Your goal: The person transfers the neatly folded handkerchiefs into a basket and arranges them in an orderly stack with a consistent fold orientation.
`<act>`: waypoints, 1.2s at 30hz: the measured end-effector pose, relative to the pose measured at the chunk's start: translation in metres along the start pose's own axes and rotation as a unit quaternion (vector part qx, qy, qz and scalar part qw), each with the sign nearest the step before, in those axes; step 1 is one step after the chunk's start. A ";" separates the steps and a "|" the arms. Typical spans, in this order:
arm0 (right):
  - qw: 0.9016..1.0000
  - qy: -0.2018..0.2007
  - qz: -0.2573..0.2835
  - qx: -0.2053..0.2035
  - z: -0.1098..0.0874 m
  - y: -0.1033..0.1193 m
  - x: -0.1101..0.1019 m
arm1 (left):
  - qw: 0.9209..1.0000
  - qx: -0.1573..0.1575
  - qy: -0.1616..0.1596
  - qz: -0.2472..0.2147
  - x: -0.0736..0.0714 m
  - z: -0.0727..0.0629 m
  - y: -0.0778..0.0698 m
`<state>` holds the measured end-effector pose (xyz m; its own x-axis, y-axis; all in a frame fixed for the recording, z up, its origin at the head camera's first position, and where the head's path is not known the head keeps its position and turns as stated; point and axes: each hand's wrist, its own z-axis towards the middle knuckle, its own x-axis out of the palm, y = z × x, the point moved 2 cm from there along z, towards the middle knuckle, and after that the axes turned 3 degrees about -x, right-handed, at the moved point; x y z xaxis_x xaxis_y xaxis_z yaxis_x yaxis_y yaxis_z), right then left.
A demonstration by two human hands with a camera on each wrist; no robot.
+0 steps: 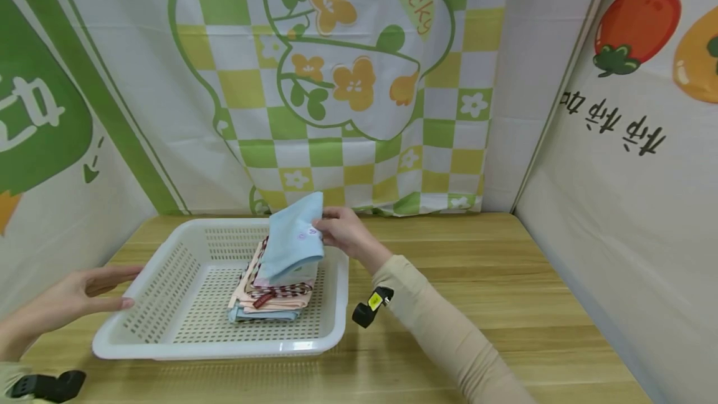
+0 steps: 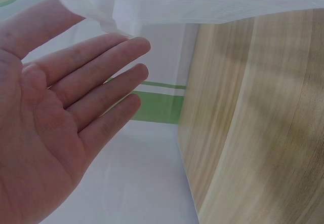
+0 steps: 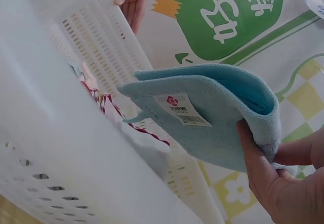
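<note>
My right hand (image 1: 349, 234) pinches a folded light blue towel (image 1: 294, 235) by its right edge, above a stack of folded towels (image 1: 272, 301). A white label (image 3: 182, 108) shows on the towel's side in the right wrist view. The stack has light blue, peach and red-and-white edged layers and lies in the right half of a white perforated plastic basket (image 1: 224, 349). My left hand (image 1: 78, 295) is at the basket's left rim, fingers straight and thumb by the edge. The left wrist view shows its palm (image 2: 45, 127) turned to the camera, fingers extended below the rim.
A wooden table (image 1: 449, 254) carries the basket and extends to its right. Behind stands a green-and-yellow checkered cloth (image 1: 359, 161), with white printed side walls (image 1: 628, 192) at left and right. Each wrist wears a black strap mount (image 1: 373, 305).
</note>
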<state>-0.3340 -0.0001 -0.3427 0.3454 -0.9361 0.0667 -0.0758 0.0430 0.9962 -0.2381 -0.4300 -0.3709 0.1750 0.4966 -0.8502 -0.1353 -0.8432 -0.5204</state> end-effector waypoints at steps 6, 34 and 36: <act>1.000 0.004 0.013 0.009 0.001 -0.001 0.005 | 1.000 0.001 -0.006 0.007 -0.001 0.000 -0.001; 0.996 0.015 0.068 0.059 0.016 -0.010 0.036 | 1.000 -0.004 -0.003 0.008 0.000 0.000 -0.001; 0.995 0.018 0.073 0.066 0.017 -0.012 0.038 | 1.000 -0.001 -0.006 0.009 0.000 0.000 0.000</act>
<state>-0.3361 -0.0424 -0.3532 0.3549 -0.9098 0.2151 -0.2495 0.1296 0.9597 -0.2381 -0.4298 -0.3712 0.1605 0.4834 -0.8605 -0.1364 -0.8526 -0.5044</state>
